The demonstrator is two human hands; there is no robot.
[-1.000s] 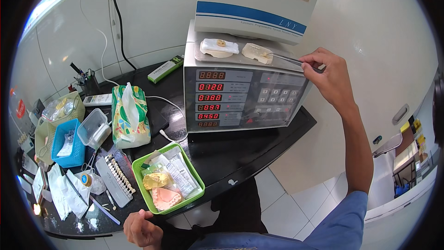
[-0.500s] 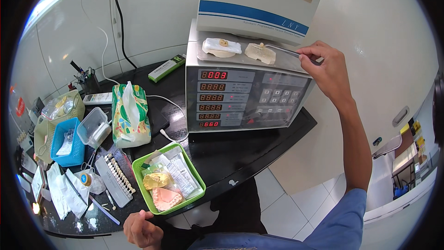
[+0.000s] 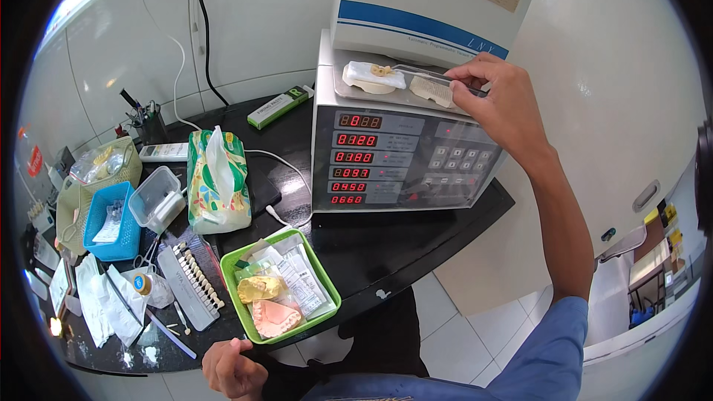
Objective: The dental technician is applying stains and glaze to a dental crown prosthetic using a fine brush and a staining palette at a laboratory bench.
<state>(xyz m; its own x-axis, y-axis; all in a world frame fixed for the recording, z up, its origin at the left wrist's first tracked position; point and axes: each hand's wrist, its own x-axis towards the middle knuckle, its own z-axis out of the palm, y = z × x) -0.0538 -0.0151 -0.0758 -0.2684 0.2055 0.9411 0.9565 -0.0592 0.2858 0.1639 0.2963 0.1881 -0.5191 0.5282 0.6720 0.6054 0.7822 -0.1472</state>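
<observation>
My right hand (image 3: 497, 93) is closed on slim metal tweezers (image 3: 440, 77) above the cream machine's (image 3: 401, 160) metal shelf. Their tips reach the small yellowish piece (image 3: 382, 71) on a white pad (image 3: 358, 74), which lies on a pale rounded support. To its right is a beige perforated block (image 3: 427, 92), partly behind my fingers. My left hand (image 3: 232, 367) has curled fingers at the desk's front edge, below a green tray (image 3: 330, 291) holding packets and pink (image 3: 275, 319) and yellow (image 3: 249, 287) dental casts; what it holds, if anything, is hidden.
On the black desk (image 3: 371, 252) are a tissue pack (image 3: 204, 208), blue basket (image 3: 111, 245), clear container (image 3: 148, 215), shade guide (image 3: 182, 289), white paper (image 3: 119, 315), green box (image 3: 275, 110) and pen holder (image 3: 148, 125). A cable (image 3: 297, 178) runs beside the machine, whose raised upper housing overhangs the shelf.
My right hand and tweezers have moved left and upward, from the perforated block toward the piece on the white pad. The view has shifted slightly. My left hand stays curled.
</observation>
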